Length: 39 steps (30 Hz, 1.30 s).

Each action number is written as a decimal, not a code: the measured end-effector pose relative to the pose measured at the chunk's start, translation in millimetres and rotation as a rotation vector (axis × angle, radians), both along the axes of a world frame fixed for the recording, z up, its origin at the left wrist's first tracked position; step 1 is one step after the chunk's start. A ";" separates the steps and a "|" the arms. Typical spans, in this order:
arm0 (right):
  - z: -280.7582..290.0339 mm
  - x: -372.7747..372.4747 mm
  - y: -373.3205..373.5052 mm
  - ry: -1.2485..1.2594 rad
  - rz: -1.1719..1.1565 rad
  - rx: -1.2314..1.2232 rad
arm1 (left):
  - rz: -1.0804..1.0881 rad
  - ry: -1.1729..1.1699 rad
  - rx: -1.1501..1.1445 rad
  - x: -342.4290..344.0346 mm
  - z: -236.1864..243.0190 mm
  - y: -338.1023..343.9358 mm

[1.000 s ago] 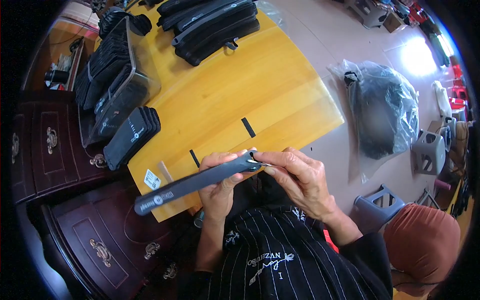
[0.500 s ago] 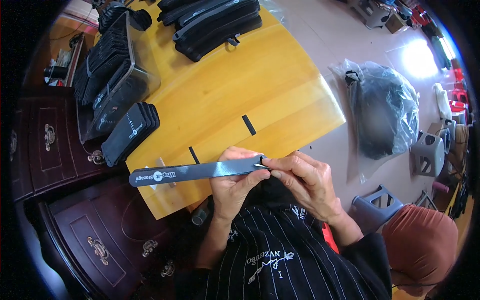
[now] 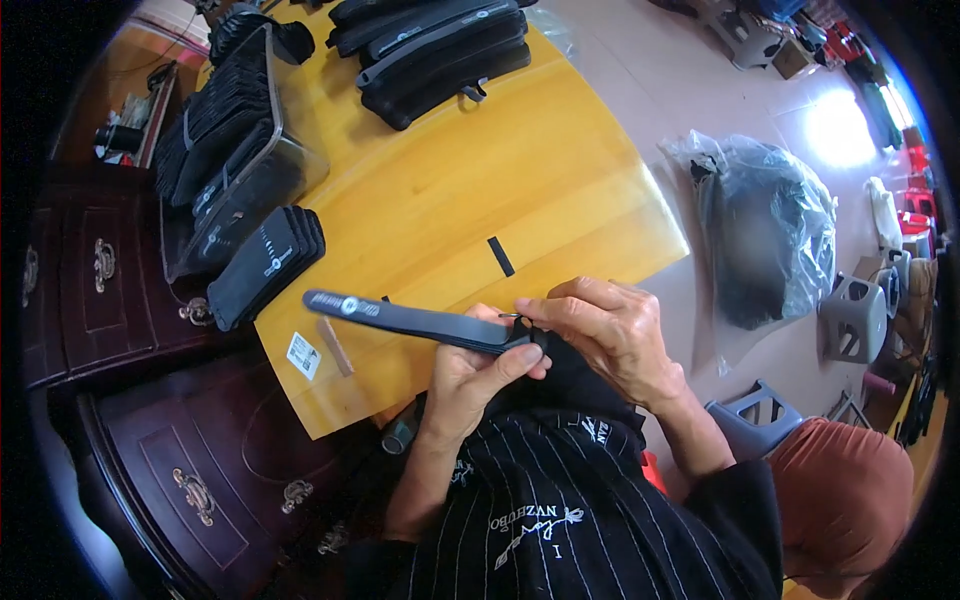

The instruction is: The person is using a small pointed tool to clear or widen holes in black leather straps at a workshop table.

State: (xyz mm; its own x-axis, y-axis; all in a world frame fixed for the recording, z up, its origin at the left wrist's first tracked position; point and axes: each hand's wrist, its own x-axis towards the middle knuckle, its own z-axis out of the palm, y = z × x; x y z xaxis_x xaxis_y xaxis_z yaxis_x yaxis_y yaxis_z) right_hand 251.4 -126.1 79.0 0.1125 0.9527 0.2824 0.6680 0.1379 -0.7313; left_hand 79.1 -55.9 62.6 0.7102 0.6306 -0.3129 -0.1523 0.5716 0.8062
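Note:
A bundle of long, rounded grey-black straps [image 3: 410, 318] lies in my left hand [image 3: 468, 378], with its printed end sticking out to the left over the table edge. My left thumb presses on the near end, and the fingers wrap beneath it. At that same end, my right hand [image 3: 618, 335] pinches close to the strap's tip with thumb and forefinger. A small thin piece shows at those fingertips, too small to name.
The yellow table [image 3: 590, 190] carries a stack of dark straps [image 3: 440, 65], a pile of black pieces [image 3: 262, 265], a clear bin [image 3: 278, 140], a black strip [image 3: 500, 256] and a white label [image 3: 302, 356]. Drawers [image 3: 190, 440] stand left; a plastic-wrapped bundle [image 3: 765, 230] rests on the floor.
The bundle's free end has swung up and to the right, uncovering the white label. My right fingers have shifted slightly up at the strap's near end.

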 end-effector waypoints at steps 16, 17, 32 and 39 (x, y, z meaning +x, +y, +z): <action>15.9 -0.1 -4.2 0.563 -0.087 -0.101 | 0.046 -0.288 -0.286 -12.1 1.6 -1.0; 13.9 -5.9 -4.5 0.562 -0.080 -0.099 | 0.051 -0.289 -0.282 -12.7 4.7 -1.8; 4.7 -8.2 41.8 0.736 -0.162 -0.223 | -0.190 -0.223 -0.372 -7.1 16.5 -13.8; -39.3 140.2 120.6 0.708 -0.621 -0.051 | -0.363 -0.225 -0.487 -7.3 11.8 -27.1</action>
